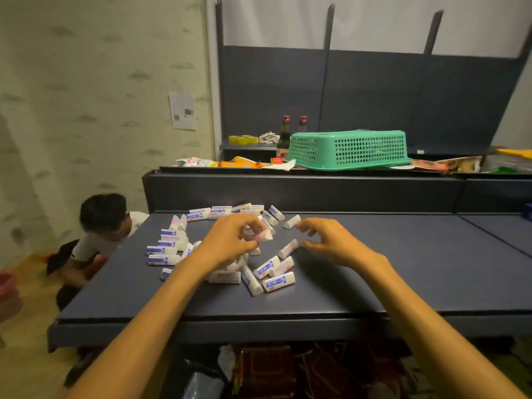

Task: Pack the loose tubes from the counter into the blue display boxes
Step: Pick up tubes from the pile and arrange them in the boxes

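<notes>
The left hand (230,240) grips a white tube (263,236), perhaps more. The right hand (331,241) hovers, fingers (305,226) spread, holding nothing, over loose tubes (277,280) on the surface (403,269).

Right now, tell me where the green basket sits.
The green basket lies upside down on the raised ledge behind the counter, right of centre, beside two dark bottles.

The counter (374,269) has a smooth, matt dark surface. The tubes (278,282) look like glossy white plastic. The green basket (348,149) is perforated plastic. Paper sheet (182,110) on the wall.
</notes>
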A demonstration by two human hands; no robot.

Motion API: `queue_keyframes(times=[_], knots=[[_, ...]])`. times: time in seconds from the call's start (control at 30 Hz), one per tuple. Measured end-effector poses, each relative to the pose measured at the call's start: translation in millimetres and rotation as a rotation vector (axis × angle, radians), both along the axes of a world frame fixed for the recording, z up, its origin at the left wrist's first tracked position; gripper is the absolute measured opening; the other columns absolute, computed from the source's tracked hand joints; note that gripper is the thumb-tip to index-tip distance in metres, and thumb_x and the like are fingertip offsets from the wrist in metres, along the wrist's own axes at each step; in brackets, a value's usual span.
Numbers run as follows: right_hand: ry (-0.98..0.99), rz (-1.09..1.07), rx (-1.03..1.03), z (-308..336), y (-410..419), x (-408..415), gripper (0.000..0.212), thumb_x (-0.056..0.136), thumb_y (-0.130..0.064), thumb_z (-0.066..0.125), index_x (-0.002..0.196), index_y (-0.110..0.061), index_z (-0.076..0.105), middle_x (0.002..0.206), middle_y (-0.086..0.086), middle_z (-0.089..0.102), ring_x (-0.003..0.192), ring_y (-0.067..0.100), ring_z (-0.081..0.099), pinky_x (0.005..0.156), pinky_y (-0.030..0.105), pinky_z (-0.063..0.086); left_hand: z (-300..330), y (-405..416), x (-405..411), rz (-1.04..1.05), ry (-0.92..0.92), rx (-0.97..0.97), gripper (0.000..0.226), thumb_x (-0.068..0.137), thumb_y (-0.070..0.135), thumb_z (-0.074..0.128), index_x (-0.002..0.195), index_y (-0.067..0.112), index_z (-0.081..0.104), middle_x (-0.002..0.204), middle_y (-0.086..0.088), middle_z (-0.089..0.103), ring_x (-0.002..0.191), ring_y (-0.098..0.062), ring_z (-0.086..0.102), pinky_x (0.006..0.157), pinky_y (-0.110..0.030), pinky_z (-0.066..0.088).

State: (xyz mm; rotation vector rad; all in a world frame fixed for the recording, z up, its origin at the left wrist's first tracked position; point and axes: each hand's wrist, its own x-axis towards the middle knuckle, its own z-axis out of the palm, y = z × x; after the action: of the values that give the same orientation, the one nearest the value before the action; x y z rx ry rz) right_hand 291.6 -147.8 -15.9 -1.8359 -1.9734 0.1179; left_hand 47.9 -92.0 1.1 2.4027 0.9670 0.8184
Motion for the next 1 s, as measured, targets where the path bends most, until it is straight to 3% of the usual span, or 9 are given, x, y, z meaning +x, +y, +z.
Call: queue_keyframes(times=[0.1,0.23,0.3,0.47,0.63,0.73,0.83,1.0], knots=[[-0.068,0.048,-0.015,-0.8,3.1,-10.1,0.035,0.093,-0.021,0.063,0.127,-0.027,0.059,0.13,-0.004,0.057,0.097,0.006,0.051,0.081,0.021,0.044,-1.9,1.9,-5.7,0.038,-0.104,-0.042,0.025,0.078,0.007,0.076,0.095,0.019,0.062,0.091,0.01,0.064,0.081,-0.007,0.063,0.065,-0.006,0.048],[-0.126,0.12,-0.112,-3.0,13.8,-20.8,0.038,0.093,-0.006,0.055,0.123,-0.028,0.064,0.131,-0.003,0.05,0.101,0.012,0.052,0.084,0.026,0.047,-5.1,5.6,-9.4,0.049,-0.142,-0.059,0.028,0.076,0.012,0.079,0.097,0.022,0.063,0.102,0.006,0.065,0.089,-0.01,0.065,0.075,-0.018,0.053],[-0.131,0.141,-0.16,-4.4,18.7,-20.2,0.037,0.091,-0.003,0.054,0.116,-0.027,0.068,0.126,-0.001,0.054,0.101,0.013,0.052,0.085,0.028,0.048,-4.6,6.3,-10.4,0.042,-0.131,-0.041,0.025,0.078,0.011,0.077,0.096,0.025,0.067,0.106,0.01,0.064,0.092,-0.008,0.063,0.071,-0.009,0.05],[-0.008,0.156,-0.198,-4.1,20.1,-8.9,0.018,0.088,-0.018,0.066,0.103,-0.026,0.07,0.107,-0.006,0.06,0.089,0.011,0.059,0.083,0.029,0.054,-3.3,8.9,-7.5,0.079,-0.131,0.011,0.022,0.079,0.011,0.076,0.096,0.025,0.072,0.106,0.013,0.061,0.097,-0.003,0.055,0.07,-0.001,0.039],[0.106,0.131,-0.214,-5.2,19.3,1.1,0.022,0.083,-0.03,0.073,0.104,-0.028,0.067,0.098,-0.009,0.063,0.087,0.01,0.062,0.081,0.025,0.055,-1.5,8.5,1.6,0.101,-0.159,0.059,0.021,0.081,0.015,0.075,0.098,0.026,0.071,0.104,0.011,0.064,0.093,-0.009,0.06,0.068,-0.002,0.042],[0.086,0.118,-0.185,-6.7,17.3,5.8,0.027,0.081,-0.03,0.076,0.104,-0.021,0.065,0.093,-0.012,0.06,0.084,0.012,0.061,0.078,0.026,0.055,-1.1,9.0,8.1,0.097,-0.162,0.074,0.021,0.081,0.015,0.075,0.098,0.026,0.07,0.104,0.006,0.067,0.092,-0.013,0.062,0.072,-0.008,0.045],[0.097,0.128,-0.136,-10.0,15.3,11.6,0.015,0.083,-0.023,0.075,0.093,-0.025,0.063,0.095,-0.011,0.063,0.082,0.012,0.061,0.074,0.022,0.054,-1.7,9.6,13.1,0.102,-0.151,0.089,0.022,0.081,0.016,0.075,0.101,0.024,0.07,0.105,0.004,0.068,0.092,-0.016,0.062,0.075,-0.017,0.049],[0.116,0.102,-0.131,-12.0,12.0,17.8,0.017,0.081,-0.028,0.077,0.09,-0.025,0.063,0.088,-0.015,0.062,0.081,0.013,0.062,0.07,0.017,0.053,-1.3,9.7,16.6,0.102,-0.139,0.101,0.023,0.081,0.018,0.075,0.103,0.023,0.07,0.105,0.006,0.067,0.093,-0.011,0.061,0.072,-0.009,0.045]])
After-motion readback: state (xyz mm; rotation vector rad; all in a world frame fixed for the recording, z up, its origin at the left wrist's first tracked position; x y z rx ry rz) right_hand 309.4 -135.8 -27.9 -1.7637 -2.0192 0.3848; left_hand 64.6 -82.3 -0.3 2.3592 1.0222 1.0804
